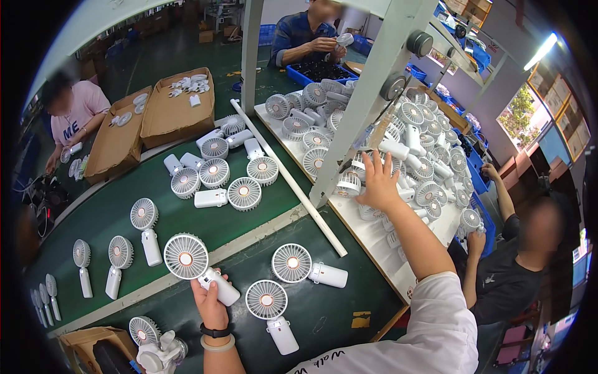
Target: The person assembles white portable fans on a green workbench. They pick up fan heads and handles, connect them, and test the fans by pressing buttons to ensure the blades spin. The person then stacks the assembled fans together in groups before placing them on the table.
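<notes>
Left hand [210, 303] grips white handheld fan [198, 267] by handle; long axis diagonal, head upper-left. Right hand [378, 184] open, fingers spread on fan pile [405, 149].

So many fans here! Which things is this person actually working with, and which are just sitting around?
In use:
- white handheld fan gripped in the left hand
- pile of fans on the white board, where the right hand reaches

Lying about:
- two loose fans on the green table
- cardboard boxes of parts
- white rod
</notes>
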The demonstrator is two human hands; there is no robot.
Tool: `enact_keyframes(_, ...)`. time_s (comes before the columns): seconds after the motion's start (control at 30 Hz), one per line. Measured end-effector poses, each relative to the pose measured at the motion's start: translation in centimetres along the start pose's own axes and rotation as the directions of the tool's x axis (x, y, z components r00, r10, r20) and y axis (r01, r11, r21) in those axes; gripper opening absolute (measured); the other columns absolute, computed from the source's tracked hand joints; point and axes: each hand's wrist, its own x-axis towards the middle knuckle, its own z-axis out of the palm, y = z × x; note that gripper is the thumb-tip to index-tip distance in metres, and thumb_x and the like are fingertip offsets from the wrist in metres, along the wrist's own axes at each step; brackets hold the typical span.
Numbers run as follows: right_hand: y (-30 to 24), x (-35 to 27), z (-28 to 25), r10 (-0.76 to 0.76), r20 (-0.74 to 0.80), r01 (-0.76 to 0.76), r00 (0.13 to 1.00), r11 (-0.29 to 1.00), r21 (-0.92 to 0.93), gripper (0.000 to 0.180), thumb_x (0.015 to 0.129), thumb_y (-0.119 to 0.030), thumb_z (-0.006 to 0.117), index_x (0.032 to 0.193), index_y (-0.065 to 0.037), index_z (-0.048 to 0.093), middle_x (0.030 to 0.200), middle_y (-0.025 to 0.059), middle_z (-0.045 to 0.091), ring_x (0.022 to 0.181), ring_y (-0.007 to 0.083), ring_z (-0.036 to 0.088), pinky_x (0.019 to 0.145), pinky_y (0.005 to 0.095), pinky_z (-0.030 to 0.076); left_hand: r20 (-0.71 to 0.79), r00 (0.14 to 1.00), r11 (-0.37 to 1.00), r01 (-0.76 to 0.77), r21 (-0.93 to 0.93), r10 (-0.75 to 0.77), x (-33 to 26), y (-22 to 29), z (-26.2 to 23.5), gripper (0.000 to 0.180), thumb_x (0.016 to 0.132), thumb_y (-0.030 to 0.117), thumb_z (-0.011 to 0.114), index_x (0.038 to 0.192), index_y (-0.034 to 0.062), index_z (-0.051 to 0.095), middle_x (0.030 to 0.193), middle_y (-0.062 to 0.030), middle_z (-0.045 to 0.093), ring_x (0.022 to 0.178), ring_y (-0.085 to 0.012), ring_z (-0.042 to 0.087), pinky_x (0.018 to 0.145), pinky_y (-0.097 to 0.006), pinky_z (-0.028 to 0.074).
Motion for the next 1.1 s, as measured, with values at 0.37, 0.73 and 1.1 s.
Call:
enact_keyframes(0.37,-2.8,2.5,1.3,0.141,-0.033,-0.141,0.989,0.99,0.021,0.118,0.052,-0.045,0.082,0.142,-0.012,0.014,0.146,0.0166,0.014,0.134,0.0459,0.002,0.093,0.0715,0.024,-0.015,1.0,1.0,0.01,0.0,-0.01,0.2,0.0,-0.7,0.046,0.088,0.006,0.051,0.13,0.007,0.032,0.112,-0.013,0.054,0.09,-0.0201,0.058,0.074,-0.034,0.051)
enact_keyframes(0.73,-3.1,4.5,2.9,0.164,0.007,-0.161,0.986,0.973,-0.165,0.121,0.053,-0.051,0.079,0.142,-0.004,0.013,0.144,0.0121,0.02,0.135,0.0441,0.002,0.092,0.0703,0.025,-0.01,1.0,1.0,0.012,0.017,-0.012,0.3,0.1,-0.7,0.044,0.09,0.007,0.05,0.129,0.0065,0.032,0.112,-0.0124,0.054,0.091,-0.0192,0.058,0.076,-0.033,0.051)
enact_keyframes(1.1,-2.8,5.6,6.3,0.119,-0.137,-0.146,0.983,0.967,-0.211,0.105,0.059,-0.05,0.072,0.138,0.002,0.025,0.147,0.0106,0.014,0.133,0.0432,0.008,0.093,0.0699,0.02,-0.005,0.999,0.999,0.046,0.013,-0.046,0.3,0.1,-0.9,0.049,0.088,0.005,0.051,0.132,0.0061,0.03,0.113,-0.0135,0.053,0.093,-0.0209,0.058,0.077,-0.035,0.051)
